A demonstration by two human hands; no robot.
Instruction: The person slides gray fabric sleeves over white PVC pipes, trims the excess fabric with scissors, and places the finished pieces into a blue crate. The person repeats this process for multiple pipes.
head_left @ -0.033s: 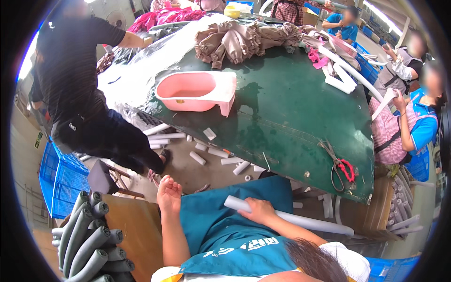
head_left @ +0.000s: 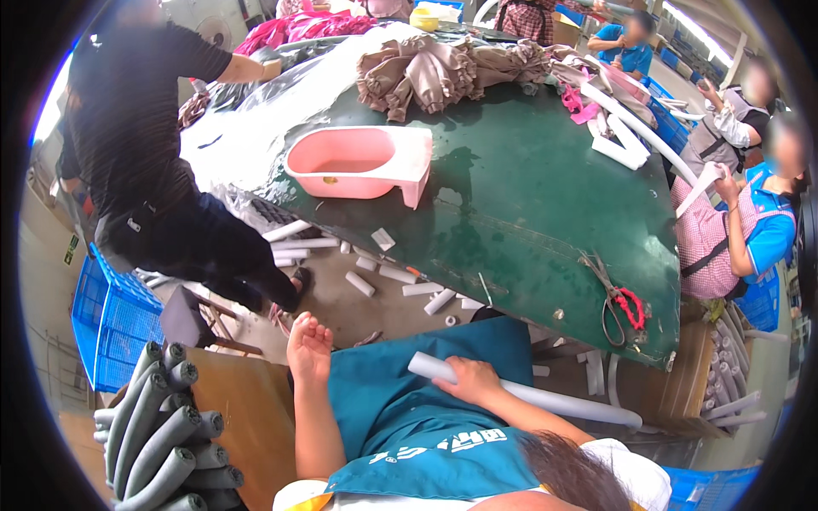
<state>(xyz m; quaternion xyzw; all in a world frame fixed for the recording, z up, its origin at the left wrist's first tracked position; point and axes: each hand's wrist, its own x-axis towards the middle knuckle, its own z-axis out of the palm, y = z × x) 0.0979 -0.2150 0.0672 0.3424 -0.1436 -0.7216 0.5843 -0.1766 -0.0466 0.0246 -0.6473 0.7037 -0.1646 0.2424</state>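
My right hand (head_left: 474,380) is wrapped round a long white foam tube (head_left: 579,407) lying across my lap. One end of the tube sticks out past my fingers to the left; the other reaches beyond my forearm to the right. My left hand (head_left: 310,347) is raised at the left edge of my teal apron (head_left: 409,392), palm up. Its fingers are loosely bent, with nothing in them. Ahead of me stands a green table (head_left: 520,221). A pair of scissors (head_left: 612,298) with red-wrapped handles lies on its near right corner.
A pink plastic basin (head_left: 362,187) and a heap of brownish fabric (head_left: 417,77) sit on the table. Short tube pieces (head_left: 360,284) litter the floor. Grey rolls (head_left: 158,426) are stacked at my left. A person in black (head_left: 145,128) stands front left; others work at right.
The view has shifted very slightly. The arm of the person in black reaches a little further over the table. My grip on the foam tube is the same.
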